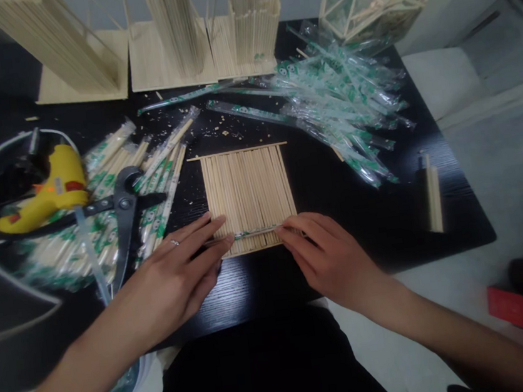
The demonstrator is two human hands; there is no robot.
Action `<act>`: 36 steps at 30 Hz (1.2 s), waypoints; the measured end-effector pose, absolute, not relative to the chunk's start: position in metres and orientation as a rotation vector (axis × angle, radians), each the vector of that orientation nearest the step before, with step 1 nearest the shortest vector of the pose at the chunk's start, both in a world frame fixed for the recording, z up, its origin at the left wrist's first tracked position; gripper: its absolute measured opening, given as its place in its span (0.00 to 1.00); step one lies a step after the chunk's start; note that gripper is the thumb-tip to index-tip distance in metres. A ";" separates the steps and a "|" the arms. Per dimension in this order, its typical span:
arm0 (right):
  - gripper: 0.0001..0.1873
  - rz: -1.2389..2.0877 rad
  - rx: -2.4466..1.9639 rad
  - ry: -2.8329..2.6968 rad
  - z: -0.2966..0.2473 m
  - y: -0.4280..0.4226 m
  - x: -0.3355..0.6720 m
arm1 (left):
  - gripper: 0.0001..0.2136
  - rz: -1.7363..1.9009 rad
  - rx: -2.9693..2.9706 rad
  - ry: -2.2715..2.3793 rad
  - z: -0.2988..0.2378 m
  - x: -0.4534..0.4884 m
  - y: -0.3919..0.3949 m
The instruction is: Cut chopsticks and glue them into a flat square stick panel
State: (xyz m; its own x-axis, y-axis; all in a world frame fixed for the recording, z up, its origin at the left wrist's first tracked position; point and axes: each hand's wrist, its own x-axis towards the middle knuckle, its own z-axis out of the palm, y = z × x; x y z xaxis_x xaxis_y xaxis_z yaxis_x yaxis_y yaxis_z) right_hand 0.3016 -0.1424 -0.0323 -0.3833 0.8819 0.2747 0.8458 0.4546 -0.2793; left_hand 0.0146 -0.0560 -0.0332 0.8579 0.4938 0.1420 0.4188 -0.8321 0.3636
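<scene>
A flat panel of chopsticks (246, 185) laid side by side rests on the black table, with one stick crosswise along its far edge. Across its near part lies a thin chopstick in a clear and green wrapper (256, 231). My left hand (184, 261), a ring on one finger, has its thumb and fingertips closed at the left end of the wrapped chopstick, some fingers stretched over the panel's corner. At the other end, my right hand (327, 248) pinches the wrapped chopstick between thumb and fingers. Both ends are partly hidden by my fingers.
A yellow glue gun (59, 181) and black-handled cutters (125, 205) lie on wrapped chopsticks (100, 233) at left. Empty wrappers (335, 99) are heaped at back right. Stick structures (177, 35) stand behind. Loose sticks (433, 195) lie near the right edge.
</scene>
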 end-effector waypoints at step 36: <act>0.18 -0.135 -1.532 -2.385 -0.035 -0.151 0.288 | 0.15 0.373 2.684 0.735 -0.020 0.021 -0.051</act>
